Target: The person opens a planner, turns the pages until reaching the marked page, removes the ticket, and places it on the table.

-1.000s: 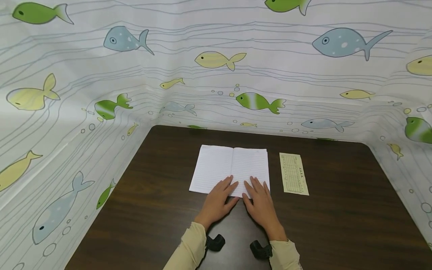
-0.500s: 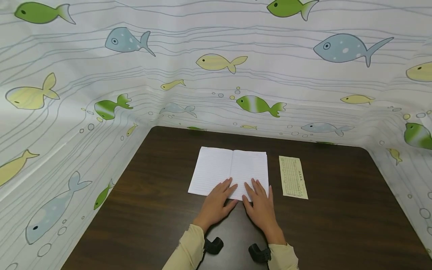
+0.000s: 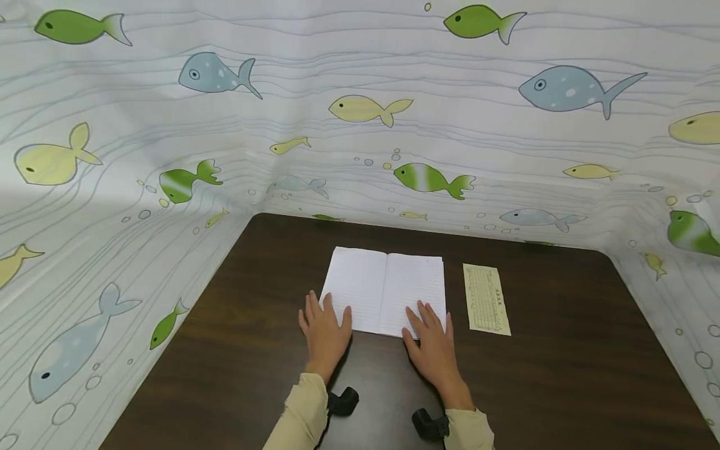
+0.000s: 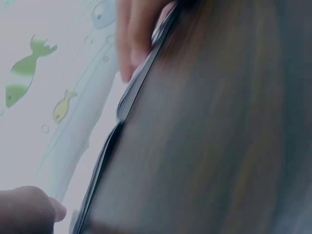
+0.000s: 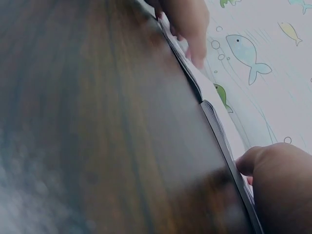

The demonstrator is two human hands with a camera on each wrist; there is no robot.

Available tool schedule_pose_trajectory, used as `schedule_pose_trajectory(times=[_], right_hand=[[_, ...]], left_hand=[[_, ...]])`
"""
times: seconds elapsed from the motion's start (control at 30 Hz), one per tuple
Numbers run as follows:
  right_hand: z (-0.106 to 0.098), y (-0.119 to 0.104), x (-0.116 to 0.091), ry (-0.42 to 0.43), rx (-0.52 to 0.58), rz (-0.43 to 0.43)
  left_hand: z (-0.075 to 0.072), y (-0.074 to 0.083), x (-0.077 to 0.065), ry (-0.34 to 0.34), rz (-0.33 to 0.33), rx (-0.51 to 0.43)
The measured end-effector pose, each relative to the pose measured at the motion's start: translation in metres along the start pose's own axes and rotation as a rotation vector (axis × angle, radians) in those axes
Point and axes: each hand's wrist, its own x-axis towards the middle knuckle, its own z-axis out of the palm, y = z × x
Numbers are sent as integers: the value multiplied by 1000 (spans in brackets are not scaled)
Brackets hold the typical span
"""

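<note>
An open lined notebook (image 3: 360, 290) lies flat on the dark wooden table, its blank pages facing up. At the notebook's lower left corner is my left hand (image 3: 327, 334), fingers spread, some over the page's edge and others over the wood. My right hand (image 3: 434, 350) rests on the lower part of the right page with its fingers extended. The left wrist view looks along the notebook's near edge, with my left thumb (image 4: 29, 209) beside it. In the right wrist view my right thumb (image 5: 258, 161) touches that edge.
A yellow printed slip (image 3: 487, 300) lies to the right of the notebook. The brown table (image 3: 562, 350) is bordered at its back and sides by a white sheet (image 3: 315, 37) printed with fish. A black wrist camera (image 3: 344, 401) hangs at the left wrist, another (image 3: 430, 425) at the right.
My left hand has slid left from the notebook's middle to its lower left corner. The right hand stays on the right page. The head view has shifted slightly.
</note>
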Motion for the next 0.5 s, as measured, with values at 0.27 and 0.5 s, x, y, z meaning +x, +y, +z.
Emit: schedule_pose_trajectory(times=[0.27, 0.5], right_hand=[[3, 3, -2, 23, 23, -5], [5, 6, -3, 47, 63, -12]], left_hand=[[-8, -3, 2, 84, -62, -29], [-7, -3, 3, 132, -110, -163]])
